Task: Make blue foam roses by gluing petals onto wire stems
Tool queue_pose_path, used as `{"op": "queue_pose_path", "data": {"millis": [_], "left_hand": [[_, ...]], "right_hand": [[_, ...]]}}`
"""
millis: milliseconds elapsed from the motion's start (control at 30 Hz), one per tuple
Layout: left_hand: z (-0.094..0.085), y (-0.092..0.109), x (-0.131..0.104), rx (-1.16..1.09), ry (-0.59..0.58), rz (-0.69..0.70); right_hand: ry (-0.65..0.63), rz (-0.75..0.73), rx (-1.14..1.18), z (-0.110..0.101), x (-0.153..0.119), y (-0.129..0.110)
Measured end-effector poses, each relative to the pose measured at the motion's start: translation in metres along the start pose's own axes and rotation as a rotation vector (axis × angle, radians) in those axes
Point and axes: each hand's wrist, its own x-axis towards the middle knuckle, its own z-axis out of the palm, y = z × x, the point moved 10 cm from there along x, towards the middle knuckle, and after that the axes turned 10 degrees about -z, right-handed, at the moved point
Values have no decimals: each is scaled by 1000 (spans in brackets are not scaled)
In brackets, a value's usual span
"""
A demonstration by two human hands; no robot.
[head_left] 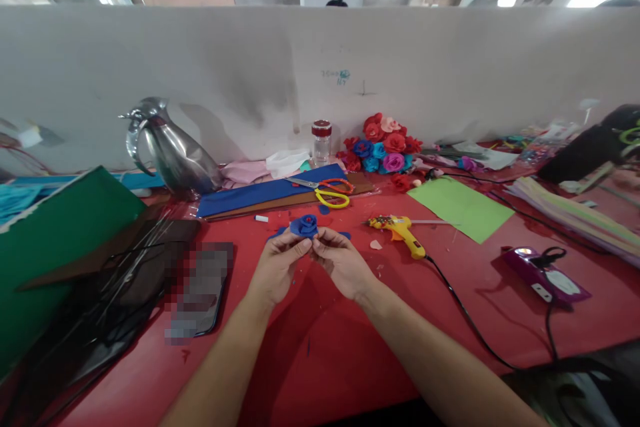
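A small blue paper flower point(305, 225) is held up over the middle of the red table. My left hand point(281, 263) pinches it from the left, thumb and fingers pressed together at its base. From the right, my right hand point(343, 260) closes its fingertips on the lower part of the same flower. The two thumbs nearly meet beneath the petals. Flat blue pieces point(344, 235) show on the table behind the hands. A yellow glue gun point(411, 239) lies to the right, its nozzle pointing left. Scissors point(333, 198) with red and yellow handles rest on blue paper point(240, 197) beyond the hands.
Paper flowers point(393, 141), a lidded glass jar point(321, 145) and a metal jug point(173, 152) stand near the wall. A phone point(207, 287) lies left. Green paper point(463, 208) and a purple power strip point(545, 277) are right; the glue gun's cord crosses the table's right side.
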Motion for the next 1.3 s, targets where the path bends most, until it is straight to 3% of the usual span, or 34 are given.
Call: {"op": "queue_pose_path", "data": {"millis": [267,567,800,1000,1100,1300], "left_hand": [[-5,0,2,-5,41,29],[-7,19,-11,377,205,274],[18,34,-17,632,49,421],[32,27,-13,732,-135,369],[36,23,-11,801,-177,380],[37,20,-11,865,-188,393]], "right_hand": [[-19,92,40,4,-2,10],[124,-123,-213,-13,2,-26],[121,-30,-110,-22,9,-30],[-79,-39,-297,-12,10,-50],[-182,-53,-353,-3,7,-55],[-194,-78,-398,-4,6,-58]]}}
